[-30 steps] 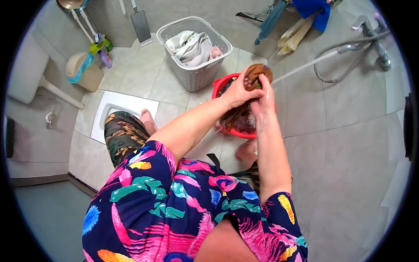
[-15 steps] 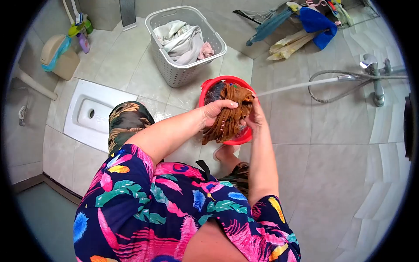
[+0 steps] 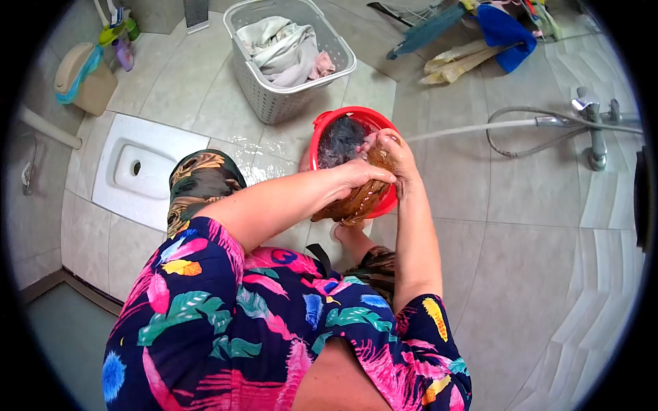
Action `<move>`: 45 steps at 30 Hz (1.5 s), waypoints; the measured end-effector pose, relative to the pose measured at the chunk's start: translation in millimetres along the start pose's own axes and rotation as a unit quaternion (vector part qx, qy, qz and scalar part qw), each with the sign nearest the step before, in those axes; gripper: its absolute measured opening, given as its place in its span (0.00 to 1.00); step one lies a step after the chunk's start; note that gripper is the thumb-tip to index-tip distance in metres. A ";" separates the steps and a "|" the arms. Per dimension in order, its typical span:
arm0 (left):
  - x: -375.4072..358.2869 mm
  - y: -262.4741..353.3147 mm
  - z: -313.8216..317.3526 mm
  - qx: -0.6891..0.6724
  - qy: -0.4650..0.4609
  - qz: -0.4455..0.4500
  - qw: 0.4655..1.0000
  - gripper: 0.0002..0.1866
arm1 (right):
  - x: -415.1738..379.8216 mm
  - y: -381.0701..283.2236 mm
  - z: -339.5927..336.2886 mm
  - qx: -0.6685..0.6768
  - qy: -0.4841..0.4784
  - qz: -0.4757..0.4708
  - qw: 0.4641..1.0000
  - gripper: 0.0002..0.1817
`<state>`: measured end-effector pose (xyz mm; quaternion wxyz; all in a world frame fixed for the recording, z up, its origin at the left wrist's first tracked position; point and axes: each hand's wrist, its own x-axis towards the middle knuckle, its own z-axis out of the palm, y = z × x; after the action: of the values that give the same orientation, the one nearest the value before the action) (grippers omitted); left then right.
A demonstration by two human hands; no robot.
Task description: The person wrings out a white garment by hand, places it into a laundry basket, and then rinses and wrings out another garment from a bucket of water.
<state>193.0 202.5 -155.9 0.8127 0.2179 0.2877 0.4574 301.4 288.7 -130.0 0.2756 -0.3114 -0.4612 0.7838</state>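
Note:
A wet brown garment (image 3: 358,203) is bunched between my hands over the red basin (image 3: 356,113). My left hand (image 3: 367,174) is closed around its middle. Just above, my right hand (image 3: 393,152) grips the upper end, with its fingers curled in the water stream. The lower part of the garment hangs over the basin's near rim. Inside the basin, dark cloth (image 3: 340,137) lies in water. From the wall tap (image 3: 591,127), a jet of water (image 3: 473,128) shoots sideways toward my right hand.
A grey laundry basket (image 3: 291,89) with light clothes stands behind the basin. The squat toilet (image 3: 133,168) is at left, beside my knee; a beige bin (image 3: 89,79) stands farther back. Cloths, including a blue one (image 3: 507,38), hang at the upper right. The floor tiles are wet.
My hands have drawn together, and the spread brown garment is now squeezed into a narrower bunch. My right hand has moved up, uncovering more of the dark cloth. The view has shifted slightly.

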 end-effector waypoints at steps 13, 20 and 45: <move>-29.1 -26.1 -22.7 0.581 0.245 -0.012 0.776 0.26 | 10.2 87.0 13.3 -0.497 0.415 0.012 0.762 0.17; -11.9 2.8 -34.2 0.379 0.099 0.020 0.920 0.27 | 0.6 16.0 33.1 -0.533 0.255 0.034 0.806 0.35; 9.6 36.3 -3.5 -0.259 -0.233 -0.102 0.932 0.21 | 7.9 0.1 2.6 0.212 -0.165 -0.200 0.942 0.22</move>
<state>172.2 228.8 -138.7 0.9274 0.0699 -0.0170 0.3671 294.2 292.8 -130.9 0.4068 -0.0136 -0.3763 0.8323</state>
